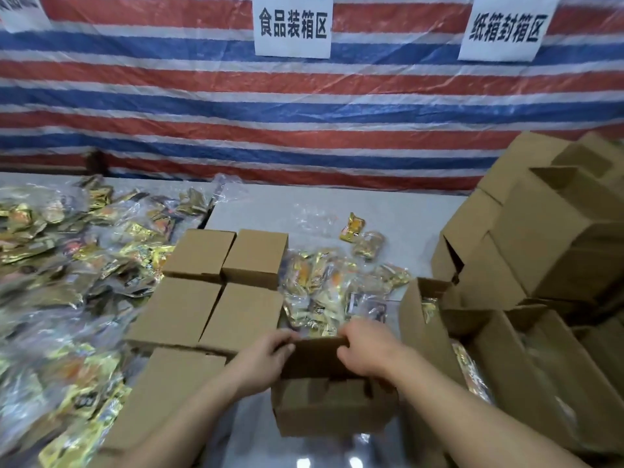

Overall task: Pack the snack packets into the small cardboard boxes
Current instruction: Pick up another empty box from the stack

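Left hand (266,354) and right hand (366,349), set apart, each curl fingers over far flap of small brown cardboard box (332,398) at near centre of grey table (398,214). Five closed brown cardboard boxes (216,298) lie left of it: two rows of two, plus one nearer. Gold foil snack packets (324,292) heaped just behind held box; larger heap (60,265) at left; two stray packets (361,236) farther back. Open boxes stacked at right (540,248), count unclear. Two white paper signs (293,25) on red-white-blue striped tarp (236,106).
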Demonstrator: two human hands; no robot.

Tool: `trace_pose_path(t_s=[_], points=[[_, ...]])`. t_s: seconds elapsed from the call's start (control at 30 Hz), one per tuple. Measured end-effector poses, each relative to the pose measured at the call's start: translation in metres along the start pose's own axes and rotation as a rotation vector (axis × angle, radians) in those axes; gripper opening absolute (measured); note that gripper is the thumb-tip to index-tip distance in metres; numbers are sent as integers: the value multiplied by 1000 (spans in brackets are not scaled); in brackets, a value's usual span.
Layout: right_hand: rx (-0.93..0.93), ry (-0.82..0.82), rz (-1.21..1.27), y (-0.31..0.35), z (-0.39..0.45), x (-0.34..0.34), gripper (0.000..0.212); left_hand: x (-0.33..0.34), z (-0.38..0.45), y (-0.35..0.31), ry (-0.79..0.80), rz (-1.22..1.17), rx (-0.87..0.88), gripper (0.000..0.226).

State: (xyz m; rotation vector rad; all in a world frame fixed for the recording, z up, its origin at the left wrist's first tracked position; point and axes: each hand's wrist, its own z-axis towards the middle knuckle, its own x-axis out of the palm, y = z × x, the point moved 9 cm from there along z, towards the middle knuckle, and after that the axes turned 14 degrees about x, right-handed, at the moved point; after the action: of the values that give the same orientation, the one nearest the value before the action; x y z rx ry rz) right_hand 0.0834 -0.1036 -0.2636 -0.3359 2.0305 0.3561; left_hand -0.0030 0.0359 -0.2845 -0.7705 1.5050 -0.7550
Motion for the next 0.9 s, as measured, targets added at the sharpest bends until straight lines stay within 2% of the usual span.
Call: trace_pose_path(t_s=[0.1,0.23,0.4,0.5,0.53,0.63,0.7,0.83,0.9], points=[[112,120,41,-32,-14,76,9,60,-15,29,116,-20,-25,28],[209,203,138,-57,-28,140,25,111,-29,60,189,-39,-67,22],[226,232,186,-68,-33,154,12,123,-23,67,182,-83,-131,22],[208,265,195,-69,-33,151,13,120,13,62,98,-41,-188,26],[204,270,193,-69,-34,148,19,122,29,60,84,4,-208,32],[201,277,191,-73,-36,145,53,142,76,54,133,143,-322,75],[201,261,170,-77,-37,145,68,157,100,52,154,225,-400,89],[270,149,293,-88,-33,138,44,174,128,59,142,327,-500,101],[318,128,365,-93,-31,135,40,180,135,70,137,337,-522,103]])
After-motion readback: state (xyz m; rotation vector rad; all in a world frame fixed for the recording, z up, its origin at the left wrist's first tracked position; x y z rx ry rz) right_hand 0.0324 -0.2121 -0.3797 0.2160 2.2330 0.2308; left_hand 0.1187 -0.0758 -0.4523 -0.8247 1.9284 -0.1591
